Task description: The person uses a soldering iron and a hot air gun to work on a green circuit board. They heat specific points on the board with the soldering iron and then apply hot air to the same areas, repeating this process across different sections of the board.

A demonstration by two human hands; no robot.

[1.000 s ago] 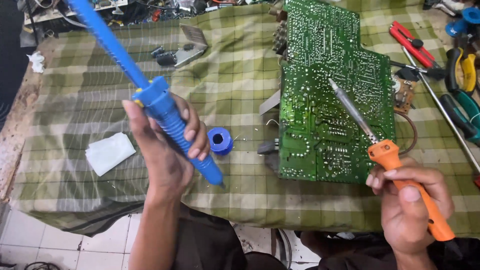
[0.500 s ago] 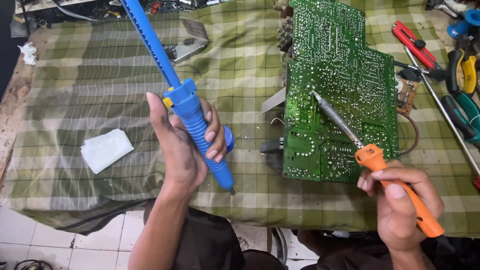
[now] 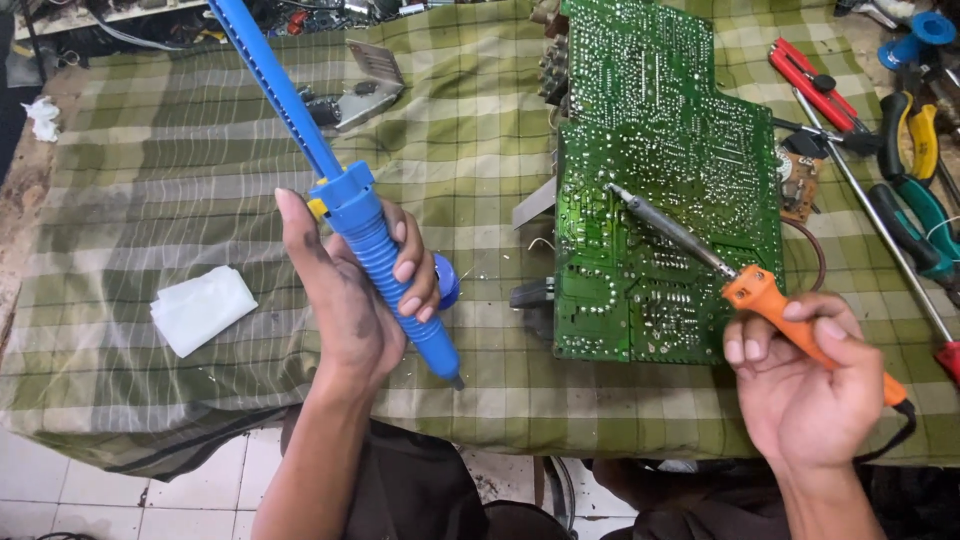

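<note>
My left hand (image 3: 350,290) grips a long blue desoldering pump (image 3: 345,195) around its ribbed body, tip pointing down toward the table's near edge, plunger rod rising to the upper left. My right hand (image 3: 800,385) holds a soldering iron (image 3: 760,295) by its orange handle. Its metal tip rests on the solder side of a large green circuit board (image 3: 665,130) that lies on the green checked cloth (image 3: 180,170). A blue solder spool (image 3: 446,282) sits half hidden behind my left fingers.
A folded white tissue (image 3: 202,308) lies on the cloth at the left. Pliers with green and yellow grips (image 3: 915,190), a red-handled tool (image 3: 810,75) and a long screwdriver lie at the right. A metal part (image 3: 365,85) sits at the back.
My left hand has carried the pump to the right, toward the board. The iron's tip has slid left across the board, and my right hand has shifted with it.
</note>
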